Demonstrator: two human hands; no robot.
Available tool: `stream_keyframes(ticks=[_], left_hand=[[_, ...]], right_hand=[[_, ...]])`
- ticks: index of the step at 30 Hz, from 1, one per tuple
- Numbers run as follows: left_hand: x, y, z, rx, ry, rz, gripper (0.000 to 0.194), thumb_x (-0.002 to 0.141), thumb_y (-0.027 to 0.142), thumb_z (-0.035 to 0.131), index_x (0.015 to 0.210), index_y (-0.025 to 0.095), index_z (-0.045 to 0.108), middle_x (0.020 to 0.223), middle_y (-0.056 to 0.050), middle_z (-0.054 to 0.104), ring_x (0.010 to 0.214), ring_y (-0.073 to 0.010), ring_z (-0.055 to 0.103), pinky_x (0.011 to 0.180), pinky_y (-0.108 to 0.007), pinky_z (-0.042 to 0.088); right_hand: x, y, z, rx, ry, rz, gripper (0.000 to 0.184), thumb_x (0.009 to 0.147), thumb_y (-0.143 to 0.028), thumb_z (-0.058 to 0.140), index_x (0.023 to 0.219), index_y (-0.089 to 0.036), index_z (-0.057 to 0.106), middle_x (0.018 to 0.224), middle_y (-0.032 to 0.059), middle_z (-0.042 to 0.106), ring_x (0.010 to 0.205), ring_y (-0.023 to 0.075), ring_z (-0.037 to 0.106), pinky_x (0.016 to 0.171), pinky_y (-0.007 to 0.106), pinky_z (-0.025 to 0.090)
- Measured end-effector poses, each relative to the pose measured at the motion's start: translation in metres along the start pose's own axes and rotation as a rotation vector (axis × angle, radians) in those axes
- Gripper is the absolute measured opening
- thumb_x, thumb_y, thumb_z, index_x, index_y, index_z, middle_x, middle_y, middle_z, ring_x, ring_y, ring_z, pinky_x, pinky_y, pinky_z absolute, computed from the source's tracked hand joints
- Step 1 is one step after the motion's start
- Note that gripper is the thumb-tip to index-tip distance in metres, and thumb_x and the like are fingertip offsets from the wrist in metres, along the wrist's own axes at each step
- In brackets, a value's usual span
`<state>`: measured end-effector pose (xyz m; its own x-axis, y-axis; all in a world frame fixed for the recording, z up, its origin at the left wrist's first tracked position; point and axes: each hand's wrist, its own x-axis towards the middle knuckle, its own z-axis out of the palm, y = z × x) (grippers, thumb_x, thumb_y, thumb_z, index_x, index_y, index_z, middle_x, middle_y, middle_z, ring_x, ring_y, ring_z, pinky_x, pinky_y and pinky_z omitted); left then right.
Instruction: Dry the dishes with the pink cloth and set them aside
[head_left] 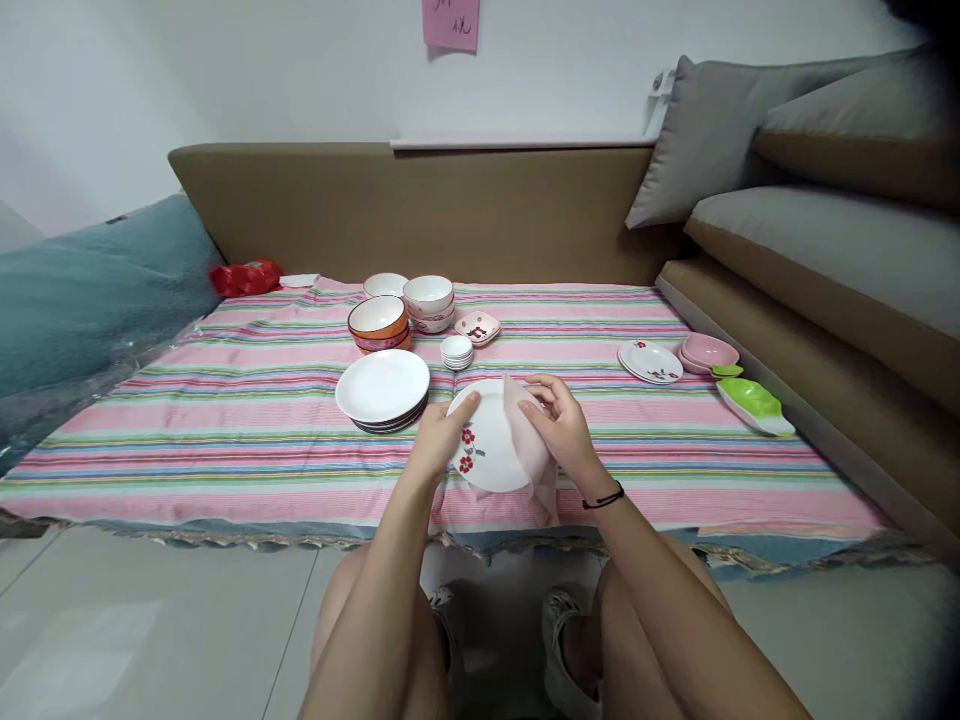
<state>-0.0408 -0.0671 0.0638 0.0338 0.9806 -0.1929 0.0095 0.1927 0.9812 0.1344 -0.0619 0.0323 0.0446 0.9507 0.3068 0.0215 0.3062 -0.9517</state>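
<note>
A white plate point(491, 445) with red flowers is held up in front of me, above the near side of the striped cloth. My left hand point(442, 430) grips its left rim, thumb on top. At the right rim, my right hand point(559, 420) pinches a pale pink cloth point(529, 445) that drapes over that side of the plate and hangs below it. The fingers under the plate are hidden. Just left of my left hand stands a stack of white plates point(382, 385). Beyond the held plate is a small stack of white dishes point(456, 350).
Stacked bowls point(379, 318) and a square patterned dish point(478, 326) stand farther back. To the right lie flowered plates point(651, 361), pink bowls point(709, 350) and a green leaf-shaped dish point(754, 400). Grey cushions point(832, 240) rise at the right; a red bundle point(246, 278) lies far left.
</note>
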Motion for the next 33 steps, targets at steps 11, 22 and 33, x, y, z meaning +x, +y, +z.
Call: stream_keyframes(ticks=[11, 22, 33], left_hand=[[-0.004, -0.006, 0.006, 0.144, -0.159, 0.020, 0.049, 0.068, 0.061, 0.063, 0.057, 0.014, 0.055, 0.053, 0.000, 0.055, 0.048, -0.0106, 0.046, 0.047, -0.023, 0.031], [-0.001, 0.000, 0.007, 0.039, -0.054, 0.046, 0.039, 0.071, 0.053, 0.062, 0.067, 0.014, 0.058, 0.060, -0.002, 0.059, 0.052, -0.0125, 0.050, 0.051, -0.024, 0.036], [-0.006, 0.004, 0.005, 0.145, -0.079, 0.091, 0.036, 0.071, 0.047, 0.063, 0.059, 0.017, 0.048, 0.055, 0.002, 0.051, 0.050, -0.0099, 0.043, 0.050, -0.023, 0.031]], right_hand=[[-0.002, -0.009, 0.003, -0.548, -0.160, -0.423, 0.027, 0.091, -0.029, 0.052, 0.115, -0.025, 0.066, 0.112, 0.0071, 0.060, 0.109, 0.0203, 0.052, 0.094, 0.038, 0.045], [-0.004, -0.006, 0.005, -0.474, -0.049, -0.334, 0.039, 0.092, -0.024, 0.045, 0.130, -0.020, 0.052, 0.133, 0.0071, 0.054, 0.124, 0.0191, 0.048, 0.107, 0.038, 0.038], [-0.001, -0.008, -0.005, -0.253, 0.077, -0.051, 0.023, 0.085, -0.039, 0.056, 0.089, -0.018, 0.066, 0.089, 0.0047, 0.069, 0.082, 0.0182, 0.063, 0.072, 0.030, 0.050]])
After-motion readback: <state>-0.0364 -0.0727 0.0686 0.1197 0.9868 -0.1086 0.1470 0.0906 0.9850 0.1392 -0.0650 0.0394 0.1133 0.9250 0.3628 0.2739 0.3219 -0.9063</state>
